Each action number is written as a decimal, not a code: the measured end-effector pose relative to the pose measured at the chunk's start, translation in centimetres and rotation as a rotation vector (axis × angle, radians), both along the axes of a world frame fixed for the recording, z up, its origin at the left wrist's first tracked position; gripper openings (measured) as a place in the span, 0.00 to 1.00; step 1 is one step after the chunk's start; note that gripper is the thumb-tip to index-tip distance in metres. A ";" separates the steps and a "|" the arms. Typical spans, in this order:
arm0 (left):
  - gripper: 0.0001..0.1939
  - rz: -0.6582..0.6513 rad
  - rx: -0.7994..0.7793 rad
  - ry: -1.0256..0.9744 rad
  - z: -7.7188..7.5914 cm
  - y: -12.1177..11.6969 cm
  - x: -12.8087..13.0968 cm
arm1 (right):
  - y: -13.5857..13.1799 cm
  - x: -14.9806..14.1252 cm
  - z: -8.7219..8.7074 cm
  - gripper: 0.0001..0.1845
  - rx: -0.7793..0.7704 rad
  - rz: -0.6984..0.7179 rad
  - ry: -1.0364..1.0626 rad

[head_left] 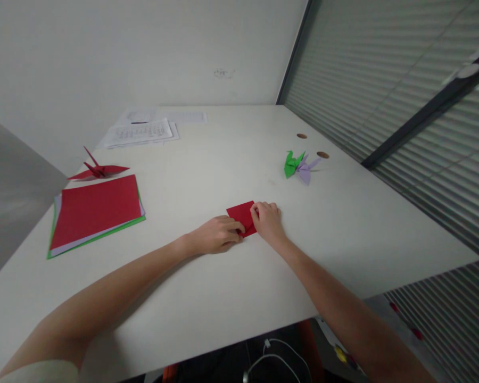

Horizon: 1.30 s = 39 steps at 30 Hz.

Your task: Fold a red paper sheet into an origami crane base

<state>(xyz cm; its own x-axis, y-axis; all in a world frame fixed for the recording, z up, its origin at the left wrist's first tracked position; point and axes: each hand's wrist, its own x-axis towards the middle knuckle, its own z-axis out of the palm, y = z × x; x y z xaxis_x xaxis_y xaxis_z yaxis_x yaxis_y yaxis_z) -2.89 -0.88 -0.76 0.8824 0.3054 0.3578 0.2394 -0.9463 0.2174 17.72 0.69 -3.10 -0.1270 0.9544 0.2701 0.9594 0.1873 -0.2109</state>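
Observation:
A small folded piece of red origami paper (240,214) lies on the white table between my hands. My left hand (219,234) rests on its lower left part, fingers bent and pressed onto the paper near a fold. At the paper's right edge, my right hand (268,219) pinches it between thumb and curled fingers. The fingers partly cover the paper, so the exact fold is hidden.
To the left lies a stack of red, lilac and green sheets (98,213), with a red paper crane (98,170) behind it. A green crane (291,165) and a lilac crane (305,170) stand right. Printed papers (139,133) lie at the back. Blinds (375,80) line the right side.

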 end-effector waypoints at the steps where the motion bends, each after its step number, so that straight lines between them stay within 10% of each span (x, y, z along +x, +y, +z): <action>1: 0.13 0.003 -0.004 -0.004 -0.1 0.0 0.0 | 0.0 0.0 0.0 0.12 -0.002 -0.001 0.003; 39: 0.12 0.085 -0.094 0.045 -0.8 -0.7 0.4 | 0.1 -0.2 0.2 0.11 -0.025 -0.028 0.082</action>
<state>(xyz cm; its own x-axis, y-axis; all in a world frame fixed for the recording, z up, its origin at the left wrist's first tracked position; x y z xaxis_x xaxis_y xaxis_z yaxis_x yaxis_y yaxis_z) -2.46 -1.56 -1.58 0.8663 0.4103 0.2849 0.3297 -0.8981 0.2910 17.53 0.79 -2.95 -0.0789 0.9638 0.2548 0.9433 0.1548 -0.2936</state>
